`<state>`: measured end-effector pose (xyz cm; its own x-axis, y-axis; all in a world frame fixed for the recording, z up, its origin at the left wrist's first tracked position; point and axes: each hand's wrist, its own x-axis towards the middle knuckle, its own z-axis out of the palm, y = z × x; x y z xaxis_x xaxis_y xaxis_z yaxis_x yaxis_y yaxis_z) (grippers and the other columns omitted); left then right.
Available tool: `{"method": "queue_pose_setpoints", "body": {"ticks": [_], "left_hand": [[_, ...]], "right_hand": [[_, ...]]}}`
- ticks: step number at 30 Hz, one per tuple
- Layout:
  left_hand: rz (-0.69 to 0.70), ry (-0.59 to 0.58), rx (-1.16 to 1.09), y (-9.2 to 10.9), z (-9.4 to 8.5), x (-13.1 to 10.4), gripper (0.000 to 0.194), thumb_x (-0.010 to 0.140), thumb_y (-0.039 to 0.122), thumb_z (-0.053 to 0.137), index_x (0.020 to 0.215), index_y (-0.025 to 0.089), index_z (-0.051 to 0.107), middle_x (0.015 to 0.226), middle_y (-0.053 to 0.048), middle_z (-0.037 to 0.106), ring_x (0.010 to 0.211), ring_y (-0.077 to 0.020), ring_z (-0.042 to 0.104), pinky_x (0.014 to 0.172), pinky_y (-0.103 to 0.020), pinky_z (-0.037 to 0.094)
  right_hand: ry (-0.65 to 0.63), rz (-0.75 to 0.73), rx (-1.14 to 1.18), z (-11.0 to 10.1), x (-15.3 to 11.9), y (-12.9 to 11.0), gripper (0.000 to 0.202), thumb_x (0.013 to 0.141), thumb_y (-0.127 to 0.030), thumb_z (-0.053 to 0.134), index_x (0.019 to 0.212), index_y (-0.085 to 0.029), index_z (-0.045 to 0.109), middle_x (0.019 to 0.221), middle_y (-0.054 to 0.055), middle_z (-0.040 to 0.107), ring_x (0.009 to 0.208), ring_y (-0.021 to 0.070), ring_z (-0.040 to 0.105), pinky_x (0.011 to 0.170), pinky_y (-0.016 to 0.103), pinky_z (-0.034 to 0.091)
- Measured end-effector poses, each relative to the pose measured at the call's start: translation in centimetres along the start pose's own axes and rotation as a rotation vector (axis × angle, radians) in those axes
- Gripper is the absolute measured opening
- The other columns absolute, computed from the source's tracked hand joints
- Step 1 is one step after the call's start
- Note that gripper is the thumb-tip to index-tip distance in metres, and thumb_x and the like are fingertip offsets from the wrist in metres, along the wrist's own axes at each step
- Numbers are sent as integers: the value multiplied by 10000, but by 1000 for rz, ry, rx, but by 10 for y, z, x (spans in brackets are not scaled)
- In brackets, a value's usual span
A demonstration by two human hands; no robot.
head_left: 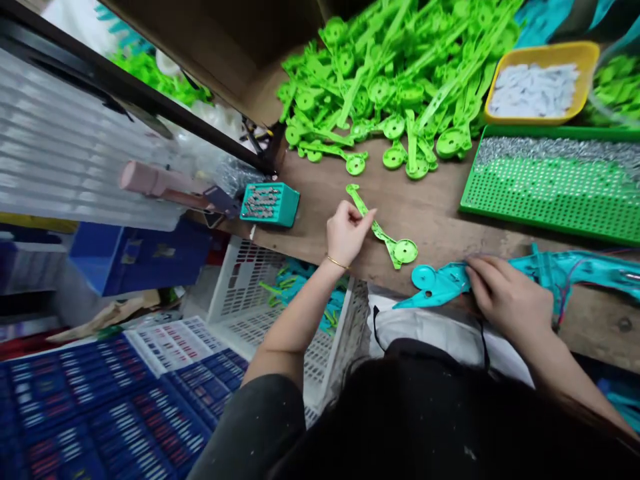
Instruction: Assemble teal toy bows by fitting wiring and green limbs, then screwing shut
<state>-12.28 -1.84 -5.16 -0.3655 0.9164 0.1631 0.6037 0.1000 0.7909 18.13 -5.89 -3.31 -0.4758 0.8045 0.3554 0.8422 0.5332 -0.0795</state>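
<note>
A long lime-green plastic part [404,251] with a round disc at its near end lies slantwise on the wooden table [320,230]. My left hand [349,233] pinches its upper arm between thumb and fingers. To the right, at the table's front edge, is a teal plastic part [440,283] with a round end and a pointed tip. The fingers of my right hand [510,293] are closed on this part, and their tips are partly hidden. Thin wires run along the teal piece beyond that hand.
Lime-green parts [380,87] are heaped at the back. At right are a yellow tray [593,67] of white pieces and a green perforated tray [550,217] of metal pieces. A teal box [287,205] of metal parts stands left. Below sits a white crate [225,280].
</note>
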Motion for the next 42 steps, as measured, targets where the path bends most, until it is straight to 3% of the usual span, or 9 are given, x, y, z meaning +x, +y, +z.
{"method": "queue_pose_setpoints", "body": {"ticks": [2,4,7,12,17,22,30,36,42], "left_hand": [[289,-56,196,-2,4,-19,338,836,504,680,804,187,568,834,-54,669,858,-200,658,815,-368,529],[577,-291,230,-3,6,-28,367,868,487,648,1075,185,625,1145,-116,663,1158,-266,587,1058,-485,420],[736,-548,186,-3,8,-33,478,914,485,591,1292,194,561,1228,-121,624,1193,-266,556,1153,-527,305],[700,-425,56,14,11,-39,466,917,475,598,1273,176,567,1142,-116,611,1077,-230,576,955,-416,455],[669,-451,6,39,36,-58,446,945,502,539,1229,164,599,1113,-113,622,1052,-229,576,943,-406,444],[578,-468,-20,47,50,-62,437,939,480,546,1230,159,602,1143,-121,618,1076,-242,560,967,-421,427],[681,-628,-41,46,38,-40,413,923,427,604,1231,152,613,1150,-112,620,1089,-226,564,1010,-393,403],[629,-780,115,60,37,-30,391,889,388,637,1218,178,636,1147,-96,620,1075,-248,556,1000,-413,406],[603,-814,139,59,33,-33,370,881,373,650,1192,174,641,1129,-100,630,1059,-265,567,989,-445,430]], "right_hand": [[-16,10,-3,1,1,0,232,890,-266,652,1104,-189,697,1076,-6,750,878,118,709,610,222,439],[-25,12,0,0,2,0,237,894,-265,646,1113,-187,690,1084,1,749,889,123,707,608,226,431],[-43,26,13,-2,2,2,241,901,-271,633,1120,-184,682,1091,11,748,907,136,708,622,232,432],[-73,103,16,0,5,9,243,924,-292,588,1135,-216,680,1096,4,749,947,157,712,653,247,444],[-98,179,19,5,17,12,266,955,-323,512,1134,-226,685,1107,38,745,964,186,705,681,282,447],[-170,251,44,6,22,12,321,970,-364,462,1141,-218,692,1125,76,736,972,228,695,667,314,435],[-166,224,72,2,21,12,338,979,-347,437,1202,-246,670,1169,69,722,1004,251,701,728,352,505],[-209,288,93,2,24,10,340,978,-361,449,1188,-244,690,1169,82,721,995,265,700,695,360,483],[-137,273,41,4,24,5,301,966,-339,486,1120,-208,709,1125,56,740,947,210,700,691,303,465]]}}
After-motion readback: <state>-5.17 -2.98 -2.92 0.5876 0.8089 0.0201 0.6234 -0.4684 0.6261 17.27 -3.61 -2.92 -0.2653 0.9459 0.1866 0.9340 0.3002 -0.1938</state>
